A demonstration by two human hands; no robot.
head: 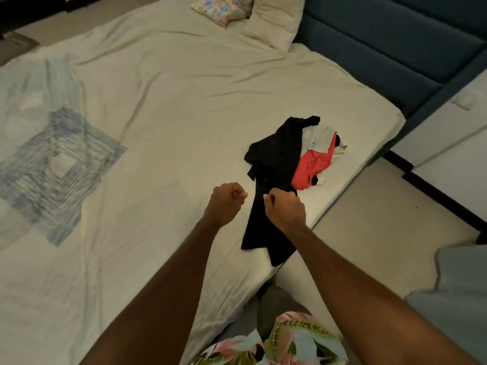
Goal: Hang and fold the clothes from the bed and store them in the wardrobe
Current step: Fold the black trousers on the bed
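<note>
Right hand (286, 209) fingers pinch the black garment (274, 164); left hand (226, 202) fingers curl on nothing. Red top (313, 164) and pale cloth (320, 137) lie just beyond on the bed (171, 114).

Floral cushion (222, 7) & white pillow (274, 19) by blue headboard (382, 48), patterned blanket (52, 159) at left.

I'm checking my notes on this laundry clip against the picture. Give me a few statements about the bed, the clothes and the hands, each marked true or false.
1. The black garment lies near the bed's edge. True.
2. A red garment lies beside the black one. True.
3. The left hand lies flat and open on the sheet. False: its fingers are curled and it holds nothing visible.
4. The floral pillow rests on the clothes pile. False: it lies far off, by the headboard.
</note>
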